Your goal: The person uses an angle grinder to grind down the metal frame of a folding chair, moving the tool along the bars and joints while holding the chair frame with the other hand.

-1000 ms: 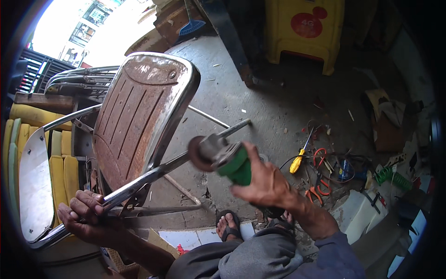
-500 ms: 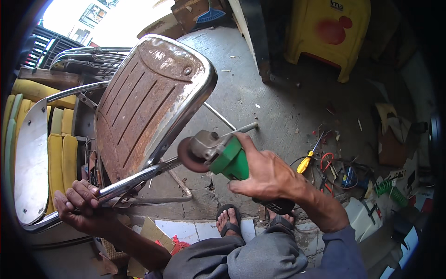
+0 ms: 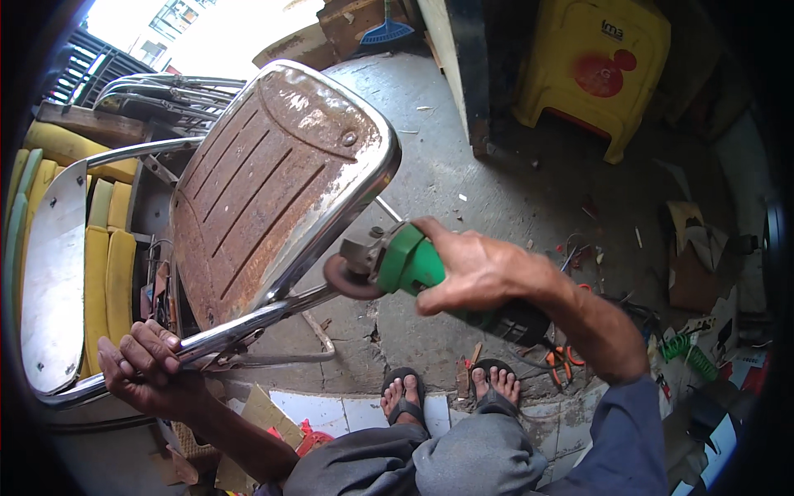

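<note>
A folding metal chair with a rusty, grooved seat and chromed tubes is tilted in front of me. My left hand is wrapped round its chrome frame tube, close to the pale back panel. In my right hand is a green angle grinder, gripped round its body. Its worn brown disc is at the frame tube, just below the seat's near corner; whether it touches the metal I cannot tell.
Yellow cushions and folded chair frames are stacked at left. A yellow stool stands far right, a blue broom at the back. Orange-handled pliers, a green coiled hose and scraps lie to the right, near my sandalled feet.
My right hand has swung the grinder's body to a flatter angle, its rear end moving right. The disc has shifted slightly right along the tube. My left hand keeps its hold.
</note>
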{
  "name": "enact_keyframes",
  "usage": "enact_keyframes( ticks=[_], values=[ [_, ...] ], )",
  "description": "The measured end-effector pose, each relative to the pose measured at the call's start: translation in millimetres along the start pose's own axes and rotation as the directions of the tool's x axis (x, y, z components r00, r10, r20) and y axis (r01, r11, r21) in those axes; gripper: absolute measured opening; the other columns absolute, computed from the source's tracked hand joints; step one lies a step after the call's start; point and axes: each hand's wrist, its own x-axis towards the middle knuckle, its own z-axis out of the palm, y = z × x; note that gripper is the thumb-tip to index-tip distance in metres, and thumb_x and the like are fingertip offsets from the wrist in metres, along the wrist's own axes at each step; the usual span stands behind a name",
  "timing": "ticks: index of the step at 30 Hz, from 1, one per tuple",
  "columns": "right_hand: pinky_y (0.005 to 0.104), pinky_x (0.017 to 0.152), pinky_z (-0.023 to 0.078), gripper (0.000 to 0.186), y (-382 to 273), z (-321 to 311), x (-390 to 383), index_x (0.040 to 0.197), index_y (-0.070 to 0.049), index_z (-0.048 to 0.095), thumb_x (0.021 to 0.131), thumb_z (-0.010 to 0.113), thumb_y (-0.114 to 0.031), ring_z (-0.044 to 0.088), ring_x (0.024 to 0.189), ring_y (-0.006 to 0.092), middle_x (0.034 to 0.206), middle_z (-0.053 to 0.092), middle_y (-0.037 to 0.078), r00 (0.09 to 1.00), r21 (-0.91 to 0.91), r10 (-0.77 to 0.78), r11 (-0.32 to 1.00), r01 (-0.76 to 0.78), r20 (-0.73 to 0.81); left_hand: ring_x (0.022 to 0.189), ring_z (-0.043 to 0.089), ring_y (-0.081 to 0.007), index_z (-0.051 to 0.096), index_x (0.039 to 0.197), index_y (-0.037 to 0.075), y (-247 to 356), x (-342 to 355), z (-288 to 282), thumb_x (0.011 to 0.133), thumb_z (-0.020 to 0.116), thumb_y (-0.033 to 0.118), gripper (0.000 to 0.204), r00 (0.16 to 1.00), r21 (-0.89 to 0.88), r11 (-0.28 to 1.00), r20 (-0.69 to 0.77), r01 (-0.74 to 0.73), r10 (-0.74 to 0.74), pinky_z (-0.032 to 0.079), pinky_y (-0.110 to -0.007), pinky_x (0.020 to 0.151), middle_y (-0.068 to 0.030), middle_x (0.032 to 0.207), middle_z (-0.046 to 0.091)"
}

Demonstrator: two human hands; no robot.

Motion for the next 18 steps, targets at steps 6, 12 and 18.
enact_keyframes(
  ticks=[6,12,18],
  values=[
    [0.0473,0.079,0.058,0.091,43,1,16,0.141,0.003,0.035,0.069,0.073,-0.037,0.071,0.084,0.0412,0.098,0.069,0.030,0.957,-0.164,0.287,0.947,-0.276,0.047,0.041,0.034,-0.0102,0.032,0.076,0.017,1,16,-55,0.107,0.042,0.024,0.032,0.995,-0.082,0.996,0.095,0.026,-0.018,0.045,-0.026,0.050,0.0019,0.047,0.033],
    [0.0452,0.071,0.059,0.088,-32,3,29,0.141,0.002,0.035,0.071,0.070,-0.037,0.072,0.079,0.0361,0.092,0.070,0.027,0.989,-0.065,-0.027,0.997,0.037,0.146,0.041,0.035,-0.0113,0.036,0.078,0.017,5,16,-62,0.107,0.038,0.024,0.030,0.987,-0.074,0.995,0.152,0.062,-0.050,0.047,-0.029,0.056,0.0018,0.046,0.033],
    [0.0438,0.068,0.059,0.089,-10,-11,41,0.140,0.003,0.037,0.069,0.071,-0.036,0.071,0.073,0.0349,0.091,0.071,0.022,0.973,-0.146,0.098,0.987,-0.067,0.211,0.041,0.037,-0.0129,0.036,0.078,0.017,8,16,-75,0.107,0.037,0.022,0.029,0.972,-0.136,0.986,0.227,0.100,-0.067,0.049,-0.032,0.057,0.0006,0.046,0.037]
  ],
)
